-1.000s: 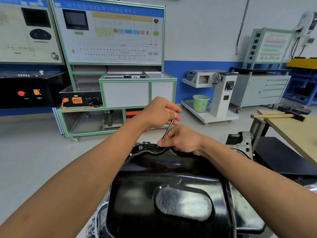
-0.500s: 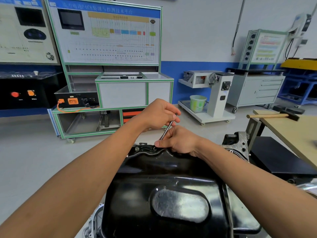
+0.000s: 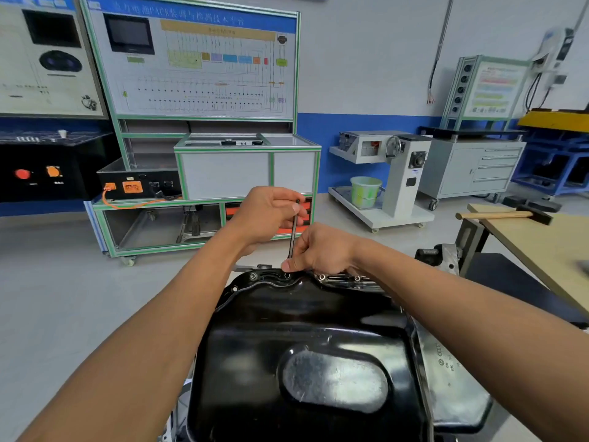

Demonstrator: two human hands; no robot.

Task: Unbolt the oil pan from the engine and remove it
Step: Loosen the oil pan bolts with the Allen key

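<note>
Loosening a bolt on the far flange looks to be the step in hand. The glossy black stamped-steel oil pan (image 3: 302, 314) fills the lower middle of the view, sump face up. It sits on the grey cast-metal engine casing (image 3: 446, 371), which shows along its 3 o'clock side.

The left hand (image 3: 267, 215) is clenched round the top end of a thin dark metal key (image 3: 293, 231) that stands nearly upright over the pan's 12 o'clock rim. The right hand (image 3: 322, 250) pinches the lower shaft just above the flange. The key's tip is hidden behind the right fingertips (image 3: 287, 266), so I cannot tell whether it is seated in the small round bolt head (image 3: 287, 275) below.

A second bolt head (image 3: 253, 276) sits toward 11 o'clock and a third bolt head (image 3: 322, 277) toward 1 o'clock, so the pan is probably far from free.

The next move calls for holding the key square in its socket. The left hand would turn it while the right keeps it steady. A wooden-handled hammer (image 3: 497, 215) lies well apart at 2 o'clock on a pale wooden table (image 3: 541, 250).
</note>
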